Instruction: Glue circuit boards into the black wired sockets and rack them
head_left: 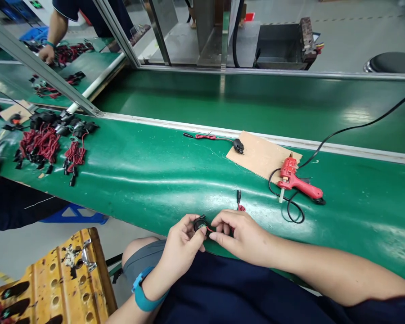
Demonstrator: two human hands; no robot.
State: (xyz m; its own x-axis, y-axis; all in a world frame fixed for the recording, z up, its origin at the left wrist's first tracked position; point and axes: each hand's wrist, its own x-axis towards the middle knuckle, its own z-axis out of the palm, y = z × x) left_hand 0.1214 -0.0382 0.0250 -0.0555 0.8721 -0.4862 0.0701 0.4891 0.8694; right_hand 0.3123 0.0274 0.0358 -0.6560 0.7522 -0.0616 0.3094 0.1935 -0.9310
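My left hand [185, 240], a blue band at its wrist, grips a small round black housing [200, 222] by its rim; a bit of green shows inside it. My right hand [239, 234] is closed beside it, thumb and forefinger pinching the red wire [209, 230] that comes out of the housing. Past the right knuckles, a bundled red cable [241, 208] with a black plug [239, 196] lies on the green bench mat [148, 166]. Part of that cable is hidden under my right hand.
A red glue gun [299, 182] rests by a tan board [261, 157], its black cord trailing right. One wired black part [238, 146] sits on the board. Piles of wired parts [40, 139] lie left. A co-worker's arm [58, 28] shows behind the frame; a yellow crate [60, 279] stands lower left.
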